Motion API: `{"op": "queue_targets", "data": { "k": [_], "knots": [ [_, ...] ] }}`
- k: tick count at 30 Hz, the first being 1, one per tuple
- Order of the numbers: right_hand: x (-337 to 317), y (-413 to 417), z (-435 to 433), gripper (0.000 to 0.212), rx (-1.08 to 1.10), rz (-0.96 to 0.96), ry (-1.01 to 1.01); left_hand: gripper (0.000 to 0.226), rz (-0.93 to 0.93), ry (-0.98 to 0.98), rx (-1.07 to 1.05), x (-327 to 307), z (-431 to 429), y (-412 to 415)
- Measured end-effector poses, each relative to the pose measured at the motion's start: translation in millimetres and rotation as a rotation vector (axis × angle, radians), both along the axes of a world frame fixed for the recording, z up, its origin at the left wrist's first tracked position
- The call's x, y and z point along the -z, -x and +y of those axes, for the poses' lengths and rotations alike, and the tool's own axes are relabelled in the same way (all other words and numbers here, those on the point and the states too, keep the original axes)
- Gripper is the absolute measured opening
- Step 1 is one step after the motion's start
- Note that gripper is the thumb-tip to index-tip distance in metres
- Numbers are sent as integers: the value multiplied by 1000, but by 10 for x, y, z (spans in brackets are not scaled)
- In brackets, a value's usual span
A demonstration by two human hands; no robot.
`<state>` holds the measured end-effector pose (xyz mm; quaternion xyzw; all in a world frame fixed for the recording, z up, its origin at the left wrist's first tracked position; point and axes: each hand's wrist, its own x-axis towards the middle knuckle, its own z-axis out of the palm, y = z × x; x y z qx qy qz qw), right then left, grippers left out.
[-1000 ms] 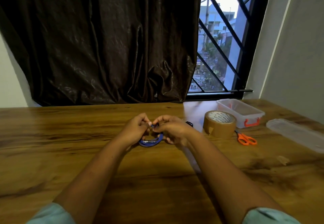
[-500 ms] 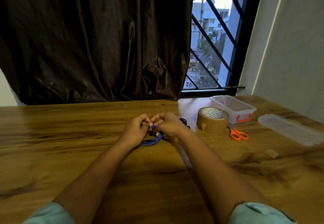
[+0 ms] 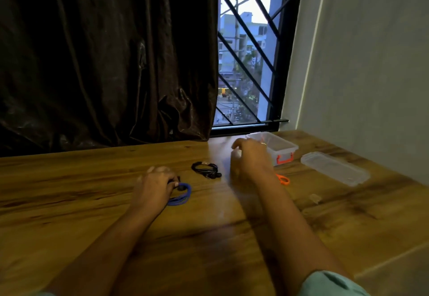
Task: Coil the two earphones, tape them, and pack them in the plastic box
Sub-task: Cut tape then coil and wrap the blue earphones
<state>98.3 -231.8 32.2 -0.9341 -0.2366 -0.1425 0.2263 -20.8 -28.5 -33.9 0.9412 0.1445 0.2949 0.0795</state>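
Fingers of the left hand (image 3: 154,186) curl round the blue earphone (image 3: 183,197), its coil lying on the table (image 3: 92,193) just right of that grip. The black earphone (image 3: 206,170) lies beyond the grip, between the 2 hands. The right hand (image 3: 251,159), blurred with fingers curved, is beside the plastic box (image 3: 282,146); whether it holds anything cannot be told.

No writing, label, brand, number or sign could be read anywhere, neither on the clear plastic box (image 3: 287,149) at the far right of the table (image 3: 92,191) nor on its lid (image 3: 334,168) lying just to its right.
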Motion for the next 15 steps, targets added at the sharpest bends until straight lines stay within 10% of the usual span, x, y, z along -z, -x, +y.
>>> {"op": "queue_targets", "data": {
  "k": [6,15],
  "knots": [
    [162,0,-353,40,6,5,260,17,-141,-24,-55,-63,-87,79],
    [280,305,-408,27,-200,-13,19,31,-159,268,142,-159,-1030,-25]
  ]
}}
